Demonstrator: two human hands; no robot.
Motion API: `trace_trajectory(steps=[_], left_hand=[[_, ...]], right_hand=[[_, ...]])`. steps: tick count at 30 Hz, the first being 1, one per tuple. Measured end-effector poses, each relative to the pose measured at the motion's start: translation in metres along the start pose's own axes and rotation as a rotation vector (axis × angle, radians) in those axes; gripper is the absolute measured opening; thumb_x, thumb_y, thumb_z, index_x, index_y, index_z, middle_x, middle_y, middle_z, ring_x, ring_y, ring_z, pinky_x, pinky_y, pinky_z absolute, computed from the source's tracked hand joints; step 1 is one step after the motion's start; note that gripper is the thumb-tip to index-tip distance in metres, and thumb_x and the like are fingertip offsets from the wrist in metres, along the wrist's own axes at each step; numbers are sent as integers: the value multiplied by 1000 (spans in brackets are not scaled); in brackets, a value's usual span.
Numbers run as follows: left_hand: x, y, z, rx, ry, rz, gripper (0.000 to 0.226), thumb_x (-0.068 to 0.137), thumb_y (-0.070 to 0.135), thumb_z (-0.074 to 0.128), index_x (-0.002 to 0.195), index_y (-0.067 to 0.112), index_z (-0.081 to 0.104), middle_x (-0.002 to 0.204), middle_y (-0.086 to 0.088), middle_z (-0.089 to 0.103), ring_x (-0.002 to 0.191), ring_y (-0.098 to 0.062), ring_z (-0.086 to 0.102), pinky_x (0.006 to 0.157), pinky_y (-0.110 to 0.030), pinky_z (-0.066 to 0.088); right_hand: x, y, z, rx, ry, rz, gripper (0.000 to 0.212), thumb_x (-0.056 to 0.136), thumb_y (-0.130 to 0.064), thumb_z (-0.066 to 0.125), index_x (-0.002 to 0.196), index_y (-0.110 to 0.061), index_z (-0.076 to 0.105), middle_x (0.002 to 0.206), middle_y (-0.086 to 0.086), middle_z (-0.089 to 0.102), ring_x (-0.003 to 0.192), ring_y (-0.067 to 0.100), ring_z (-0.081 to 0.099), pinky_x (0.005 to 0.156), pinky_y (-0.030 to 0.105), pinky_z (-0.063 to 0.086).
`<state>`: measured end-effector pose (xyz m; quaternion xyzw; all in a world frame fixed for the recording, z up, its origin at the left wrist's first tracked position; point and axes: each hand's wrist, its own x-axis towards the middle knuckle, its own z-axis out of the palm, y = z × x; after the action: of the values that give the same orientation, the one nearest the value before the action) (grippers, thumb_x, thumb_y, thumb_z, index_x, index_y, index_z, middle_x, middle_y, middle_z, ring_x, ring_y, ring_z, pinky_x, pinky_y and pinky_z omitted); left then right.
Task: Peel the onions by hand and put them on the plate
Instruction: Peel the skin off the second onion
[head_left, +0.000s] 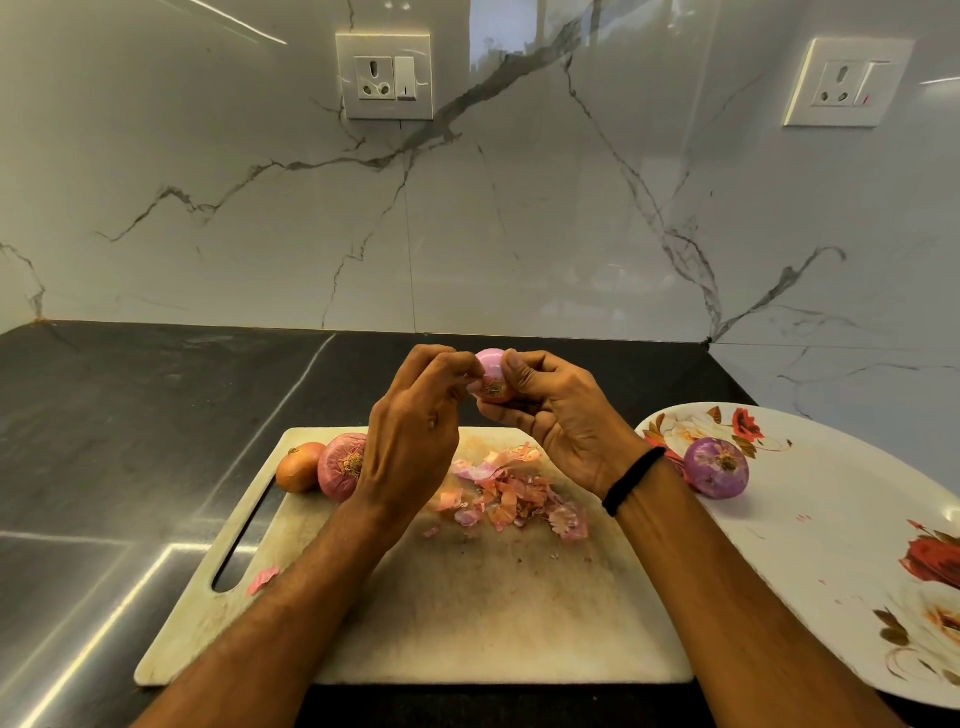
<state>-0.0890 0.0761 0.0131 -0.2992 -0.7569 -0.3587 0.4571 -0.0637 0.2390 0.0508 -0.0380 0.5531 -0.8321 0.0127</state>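
Black stone counter (156, 415); hands (410, 431) (566, 415) peeling glossy onion (491, 376).

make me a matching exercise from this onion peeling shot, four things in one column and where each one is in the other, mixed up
Things
1. half-peeled onion
2. purple peeled onion
3. brown-skinned onion
4. pile of skins

Places
A. on the floral plate
B. far left end of the cutting board
C. held between the left hand and the right hand, above the cutting board
D. middle of the cutting board

Pairs: 1-C, 2-A, 3-B, 4-D
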Motion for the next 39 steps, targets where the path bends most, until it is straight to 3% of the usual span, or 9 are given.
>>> trace_trajectory(steps=[4, 14, 21, 26, 33, 36, 39], left_hand=[[0, 1, -1, 17, 7, -27, 14, 92, 1, 64, 106, 3, 68, 105, -12, 64, 94, -8, 56, 82, -3, 46], [-2, 5, 2, 100, -82, -109, 18, 93, 13, 57, 108, 5, 64, 105, -13, 55, 81, -14, 52, 60, -15, 46], [-3, 2, 5, 61, -118, -156, 16, 94, 14, 53, 104, 6, 63, 103, -10, 56, 81, -15, 54, 66, -12, 44], [-2, 3, 4, -11, -63, -153, 12, 91, 4, 62, 103, 5, 62, 100, -10, 64, 85, -11, 58, 78, -9, 45], [-3, 8, 1, -50, -64, -207, 9, 88, 11, 57, 93, 7, 64, 85, -3, 66, 71, -12, 59, 69, -14, 48], [-4, 10, 0, -69, -68, -204, 7, 87, 9, 57, 91, 8, 63, 83, 2, 63, 70, -9, 59, 68, -10, 48], [-2, 12, -2, -117, -61, -201, 6, 89, 10, 58, 89, 11, 63, 83, 7, 63, 74, -4, 61, 68, -8, 50]], right_hand=[[0, 1, 1, -23, 2, 1, 46, 80, -30, 67, 116, -2, 61, 112, 20, 68, 99, 35, 70, 80, 38, 60], [2, 2, 2, 84, 32, 42, 55, 80, -34, 67, 122, 1, 60, 118, 25, 65, 107, 38, 67, 84, 41, 59], [1, 0, 4, 200, 83, 50, 43, 92, -31, 58, 121, 1, 59, 121, 27, 64, 106, 36, 68, 84, 39, 60], [1, -6, 0, 241, 80, 46, 37, 98, -25, 53, 125, 1, 56, 124, 27, 62, 110, 37, 66, 86, 41, 59], [-3, -7, -1, 225, 83, 64, 29, 100, -25, 52, 118, -4, 59, 123, 27, 63, 107, 37, 67, 88, 41, 58], [0, -6, -4, 228, 157, 82, 37, 99, -35, 54, 120, -5, 58, 121, 26, 65, 95, 31, 68, 85, 38, 58], [2, -10, -9, 284, 173, 76, 44, 100, -41, 50, 124, -5, 55, 121, 22, 66, 96, 28, 65, 84, 35, 54]])
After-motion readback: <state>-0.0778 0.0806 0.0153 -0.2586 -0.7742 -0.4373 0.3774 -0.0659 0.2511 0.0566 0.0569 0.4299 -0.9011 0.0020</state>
